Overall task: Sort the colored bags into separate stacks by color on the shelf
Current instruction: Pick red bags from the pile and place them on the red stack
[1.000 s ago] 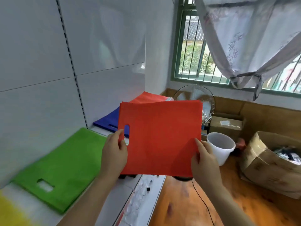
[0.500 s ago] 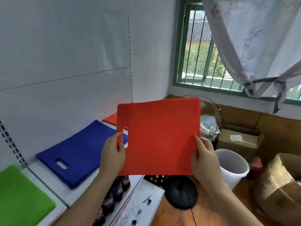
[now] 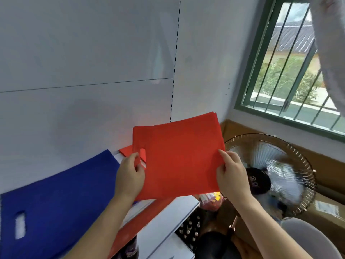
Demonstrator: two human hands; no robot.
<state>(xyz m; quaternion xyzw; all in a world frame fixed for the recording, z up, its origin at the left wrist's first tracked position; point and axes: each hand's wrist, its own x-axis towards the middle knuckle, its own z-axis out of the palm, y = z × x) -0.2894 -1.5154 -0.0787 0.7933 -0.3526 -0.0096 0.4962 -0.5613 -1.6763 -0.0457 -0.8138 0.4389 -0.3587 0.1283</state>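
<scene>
Red bag is pinched at both side edges, left hand by the handle cutout, right hand opposite, held over the red stack at the shelf's far end. I'd lower it flat, square the corners, keeping clear of the blue stack.

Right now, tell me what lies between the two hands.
In the head view, only the red bag spans from the left hand to the right hand; both pinch its edges.
</scene>
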